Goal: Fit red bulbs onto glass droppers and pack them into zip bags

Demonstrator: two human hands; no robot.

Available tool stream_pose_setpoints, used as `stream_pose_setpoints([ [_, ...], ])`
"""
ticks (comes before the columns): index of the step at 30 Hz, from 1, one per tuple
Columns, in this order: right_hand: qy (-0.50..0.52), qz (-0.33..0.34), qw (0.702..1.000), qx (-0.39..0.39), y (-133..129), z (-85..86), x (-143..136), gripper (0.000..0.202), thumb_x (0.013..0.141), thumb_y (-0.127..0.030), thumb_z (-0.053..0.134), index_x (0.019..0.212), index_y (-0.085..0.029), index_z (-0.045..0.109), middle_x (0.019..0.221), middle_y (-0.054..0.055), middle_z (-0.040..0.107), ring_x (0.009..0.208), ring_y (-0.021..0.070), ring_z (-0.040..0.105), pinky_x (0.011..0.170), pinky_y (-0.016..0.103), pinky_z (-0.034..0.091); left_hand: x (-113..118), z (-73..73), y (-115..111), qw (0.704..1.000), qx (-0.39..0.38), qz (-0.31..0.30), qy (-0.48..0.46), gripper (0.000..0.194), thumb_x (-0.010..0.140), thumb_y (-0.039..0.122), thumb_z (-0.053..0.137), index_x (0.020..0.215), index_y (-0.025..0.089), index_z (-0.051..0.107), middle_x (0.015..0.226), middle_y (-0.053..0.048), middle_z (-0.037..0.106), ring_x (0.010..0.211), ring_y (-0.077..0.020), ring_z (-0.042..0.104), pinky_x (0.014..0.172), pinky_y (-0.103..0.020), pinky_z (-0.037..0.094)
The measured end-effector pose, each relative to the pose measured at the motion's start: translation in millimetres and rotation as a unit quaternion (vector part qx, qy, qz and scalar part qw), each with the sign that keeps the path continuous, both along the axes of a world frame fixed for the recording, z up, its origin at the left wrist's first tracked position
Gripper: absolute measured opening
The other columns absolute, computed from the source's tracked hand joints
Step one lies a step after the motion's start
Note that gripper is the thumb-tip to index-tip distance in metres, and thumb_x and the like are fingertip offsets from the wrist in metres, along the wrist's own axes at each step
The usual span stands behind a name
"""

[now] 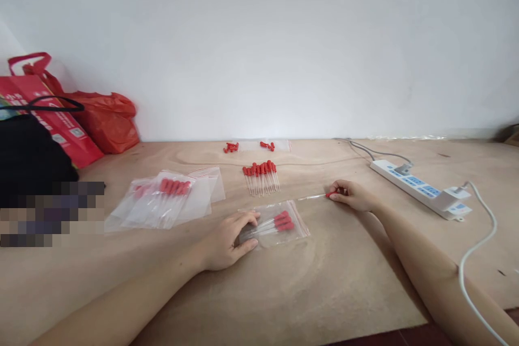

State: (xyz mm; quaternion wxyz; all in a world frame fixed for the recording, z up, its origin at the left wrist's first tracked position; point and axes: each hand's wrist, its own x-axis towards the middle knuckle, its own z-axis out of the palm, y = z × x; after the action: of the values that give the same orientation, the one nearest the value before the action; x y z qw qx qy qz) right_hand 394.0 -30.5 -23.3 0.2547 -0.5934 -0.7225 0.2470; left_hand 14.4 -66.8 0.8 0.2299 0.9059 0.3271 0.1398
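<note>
A clear zip bag (298, 225) lies flat on the table, with a few red-bulbed droppers (284, 220) inside and its zip edge towards the right. My left hand (235, 238) holds the bag's left end, thumb at the near side and fingers at the far side. Pinched by its red bulb in my right hand (348, 194) is a single dropper (314, 197), its clear tube pointing left, just beyond the bag's zip edge. Farther back, several loose droppers (260, 175) lie side by side, bulbs away from me.
Filled zip bags (170, 200) overlap on the left. Loose red bulbs (231, 147) and another plastic bag (249, 145) lie near the wall. A power strip (417, 186) with a white cable (478, 243) is at right. Red bags (109, 119) and a black item (32, 157) stand at far left.
</note>
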Motion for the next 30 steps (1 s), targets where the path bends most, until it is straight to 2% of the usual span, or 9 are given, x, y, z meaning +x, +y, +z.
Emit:
stream_pose_setpoints([
  [2,0.014,0.01,1.0,-0.011,-2,4.8,-4,0.026,0.069,-0.042,0.055,0.074,-0.017,0.055,0.06,-0.002,0.05,0.053,0.0098,0.04,0.051,0.024,0.033,-1,-1.6,0,1.0,0.007,-0.005,0.001,0.025,0.082,0.03,0.045,0.106,0.022,0.043,0.124,-0.006,0.046,0.117,-0.0202,0.04,0.095,-0.037,0.034],
  [5,0.035,0.042,0.998,-0.009,-6,10.9,-11,0.024,0.069,-0.04,0.056,0.073,-0.017,0.055,0.061,-0.003,0.049,0.054,0.0088,0.039,0.051,0.023,0.031,-1,-3.3,1,1.0,0.018,-0.008,0.003,0.029,0.083,0.031,0.045,0.111,0.022,0.043,0.123,-0.006,0.047,0.118,-0.0199,0.039,0.097,-0.037,0.034],
  [12,0.036,0.058,0.998,0.008,-8,12.9,-17,0.022,0.069,-0.039,0.057,0.072,-0.017,0.055,0.058,-0.003,0.047,0.053,0.0087,0.038,0.051,0.022,0.029,0,-2.2,2,1.0,0.025,-0.008,0.011,0.031,0.082,0.03,0.045,0.112,0.022,0.044,0.124,-0.006,0.047,0.118,-0.0196,0.039,0.098,-0.037,0.033],
  [16,0.04,0.055,0.998,0.019,-10,13.4,-25,0.021,0.07,-0.038,0.057,0.072,-0.017,0.056,0.059,-0.003,0.048,0.052,0.0086,0.038,0.05,0.022,0.03,1,-0.9,1,1.0,0.023,-0.01,0.015,0.031,0.083,0.03,0.045,0.113,0.022,0.044,0.123,-0.006,0.047,0.118,-0.0198,0.039,0.097,-0.037,0.034],
  [19,0.05,0.055,0.997,0.036,-12,11.1,-41,0.02,0.07,-0.038,0.058,0.073,-0.018,0.057,0.057,-0.003,0.048,0.051,0.0087,0.038,0.049,0.022,0.031,0,-1.0,1,1.0,0.022,-0.01,0.011,0.032,0.082,0.03,0.046,0.113,0.022,0.044,0.122,-0.005,0.048,0.117,-0.02,0.04,0.097,-0.037,0.034],
  [24,0.077,0.11,0.989,0.061,-16,5.3,-70,0.018,0.074,-0.037,0.056,0.074,-0.018,0.058,0.068,0.001,0.055,0.059,0.0106,0.046,0.054,0.023,0.037,0,-1.2,1,1.0,0.015,-0.004,-0.003,0.036,0.082,0.03,0.046,0.117,0.023,0.041,0.123,-0.005,0.047,0.115,-0.0205,0.042,0.096,-0.036,0.035],
  [27,0.078,0.13,0.987,0.06,-17,5.3,-72,0.018,0.075,-0.036,0.054,0.073,-0.018,0.059,0.07,0.002,0.056,0.062,0.0114,0.048,0.056,0.024,0.038,0,-0.9,1,1.0,0.011,-0.001,0.001,0.036,0.082,0.03,0.046,0.117,0.023,0.041,0.124,-0.005,0.046,0.115,-0.0207,0.042,0.096,-0.037,0.035],
  [30,0.091,0.121,0.987,0.056,-17,6.9,-68,0.019,0.074,-0.037,0.056,0.072,-0.018,0.06,0.071,0.002,0.055,0.06,0.0113,0.047,0.055,0.025,0.038,1,-0.2,1,1.0,0.014,0.0,0.007,0.036,0.082,0.03,0.045,0.117,0.023,0.041,0.124,-0.006,0.046,0.116,-0.0206,0.041,0.097,-0.037,0.034],
])
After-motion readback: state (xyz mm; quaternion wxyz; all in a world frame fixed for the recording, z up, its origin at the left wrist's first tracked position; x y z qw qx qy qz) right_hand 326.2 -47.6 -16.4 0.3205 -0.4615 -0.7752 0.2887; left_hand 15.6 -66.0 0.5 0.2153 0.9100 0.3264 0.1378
